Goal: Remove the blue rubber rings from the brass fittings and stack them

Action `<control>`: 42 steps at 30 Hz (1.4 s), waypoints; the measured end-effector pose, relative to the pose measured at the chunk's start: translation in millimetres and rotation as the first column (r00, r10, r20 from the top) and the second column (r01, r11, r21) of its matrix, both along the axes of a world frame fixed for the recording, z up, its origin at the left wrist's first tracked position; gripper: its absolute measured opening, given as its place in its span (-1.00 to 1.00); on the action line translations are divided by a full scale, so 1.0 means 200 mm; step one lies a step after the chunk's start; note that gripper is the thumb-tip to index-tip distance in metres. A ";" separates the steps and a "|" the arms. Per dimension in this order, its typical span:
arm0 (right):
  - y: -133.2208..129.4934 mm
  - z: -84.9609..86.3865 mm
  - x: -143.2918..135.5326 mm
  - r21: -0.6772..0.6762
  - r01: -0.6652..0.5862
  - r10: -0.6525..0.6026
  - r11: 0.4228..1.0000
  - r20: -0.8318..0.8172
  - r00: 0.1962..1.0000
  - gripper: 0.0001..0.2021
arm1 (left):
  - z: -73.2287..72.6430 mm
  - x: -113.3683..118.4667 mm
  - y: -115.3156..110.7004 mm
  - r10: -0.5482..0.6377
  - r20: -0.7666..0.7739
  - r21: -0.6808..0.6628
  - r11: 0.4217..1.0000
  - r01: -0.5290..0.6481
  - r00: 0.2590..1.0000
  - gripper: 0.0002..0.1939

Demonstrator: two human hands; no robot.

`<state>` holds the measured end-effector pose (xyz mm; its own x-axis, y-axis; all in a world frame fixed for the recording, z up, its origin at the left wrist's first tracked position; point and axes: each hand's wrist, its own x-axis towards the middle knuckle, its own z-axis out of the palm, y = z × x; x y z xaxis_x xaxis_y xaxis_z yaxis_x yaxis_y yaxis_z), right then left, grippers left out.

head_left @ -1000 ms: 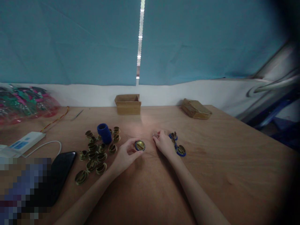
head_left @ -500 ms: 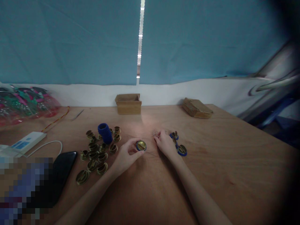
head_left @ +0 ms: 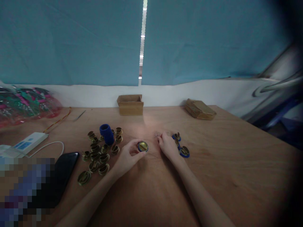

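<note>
My left hand [head_left: 130,155] grips a round gold piece with a blue rim [head_left: 143,146] between thumb and fingers, a little above the table. To its right, my right hand [head_left: 167,144] has its fingers pinched together at a small pile of thin, clear or silvery bits [head_left: 157,135]; whether one is between the fingertips is too small to tell. Just beyond that hand lie gold pieces with blue rims [head_left: 184,151], partly hidden by it. Several gold pieces without blue [head_left: 94,166] are spread left of my left hand, around an upright stack of blue rings [head_left: 107,134].
An open cardboard box [head_left: 131,108] stands at the table's back edge, and another cardboard box [head_left: 200,109] is at the back right. On the left are a black phone [head_left: 63,176], a white power strip [head_left: 30,142], cables and plastic-wrapped goods [head_left: 28,105].
The right fingers have drawn slightly closer together beside the small bits. The left hand still holds the gold piece in the same place; the whole view has shifted very slightly.
</note>
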<state>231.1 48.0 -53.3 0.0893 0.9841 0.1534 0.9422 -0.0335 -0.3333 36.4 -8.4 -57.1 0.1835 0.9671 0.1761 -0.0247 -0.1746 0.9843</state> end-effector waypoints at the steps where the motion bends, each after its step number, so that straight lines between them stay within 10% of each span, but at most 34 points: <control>1: 0.00 0.00 0.00 0.008 -0.005 0.005 1.000 -0.009 1.000 -0.88 | 0.00 0.00 0.00 0.006 -0.003 0.002 1.000 -0.006 1.000 -0.58; 19: -0.01 0.06 -0.02 0.243 -0.195 0.287 0.950 -0.438 0.852 -0.66 | 0.04 -0.02 0.01 0.035 0.032 -0.034 0.999 -0.034 0.999 -0.56; 28: -0.02 0.03 0.04 0.284 -0.149 0.178 0.947 -0.082 0.981 -0.81 | 0.04 -0.03 0.02 0.068 0.040 -0.062 0.996 -0.065 0.997 -0.55; 42: -0.01 0.04 0.05 0.298 -0.044 0.111 0.954 -0.213 0.971 -0.78 | 0.04 -0.02 0.02 0.059 0.060 -0.034 0.998 -0.057 0.996 -0.57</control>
<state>240.3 46.5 -45.9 0.0799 0.9053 0.4171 0.8375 0.1659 -0.5206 32.2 -4.9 -50.0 0.1170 0.9812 0.1533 -0.0753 -0.1452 0.9865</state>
